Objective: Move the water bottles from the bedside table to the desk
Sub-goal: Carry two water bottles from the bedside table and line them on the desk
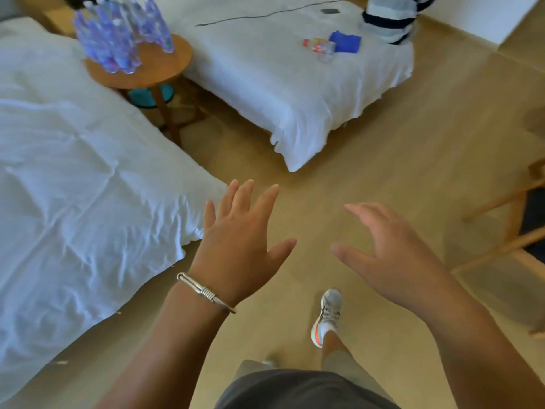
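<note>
Tan carpet (368, 160) fills the room from edge to edge, and two white beds cut into it: the near bed (73, 187) sprawls across the left side with its rumpled duvet corner hanging toward the floor, the far bed (280, 90) angles across the top. Wedged in the gap between them stands the round wooden bedside table (165, 66), and on it, crowded toward its left and back, the cluster of clear water bottles (118, 36), upright and packed tight together, blurred so the count is anyone's guess. On the far bed lie a striped blue-and-white garment (389, 19) at the top edge, a blue cloth (345, 41), and just beside that a small bottle with a red label (320, 47) on its side. At the right edge a wooden chair frame (513, 219) pokes in. Both arms reach out over the carpet, well short of the table: left hand (239, 243) flat, fingers straight and spread, holding nothing, a silver bangle (205, 292) on the wrist; right hand (392, 246) empty too, fingers loosely arched. Down below, a grey sneaker with an orange stripe (328, 314) is planted on the carpet.
</note>
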